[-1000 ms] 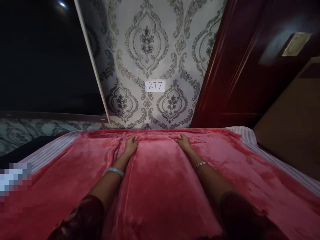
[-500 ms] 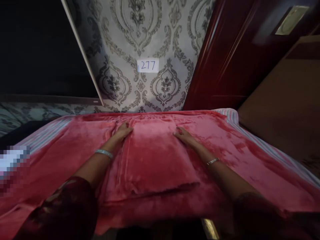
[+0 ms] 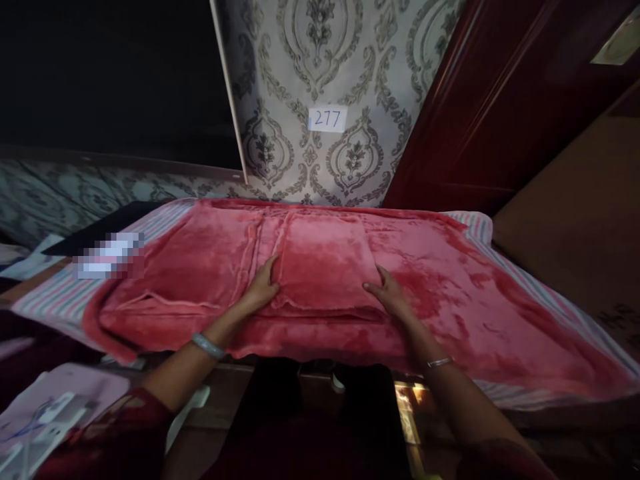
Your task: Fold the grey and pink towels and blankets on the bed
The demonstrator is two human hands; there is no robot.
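A red plush blanket (image 3: 450,293) lies spread over a bed with a striped sheet (image 3: 65,297). On its middle sits a folded panel of the same blanket (image 3: 323,263). My left hand (image 3: 261,292) rests flat at the panel's near left corner, fingers stretched out. My right hand (image 3: 390,295) lies flat at the near right corner, fingers extended along its edge. Each wrist wears a silver bangle. Neither hand grips anything.
Patterned wallpaper with a paper label reading 277 (image 3: 327,119) stands behind the bed. A dark red wooden door (image 3: 490,107) is at the right, a dark screen (image 3: 110,73) at the left. Pale cloth (image 3: 45,413) lies at the lower left, below the bed edge.
Both hands have slid from the far end of the folded panel back toward me to its near corners. The view has pulled back, showing the bed's front edge and the floor.
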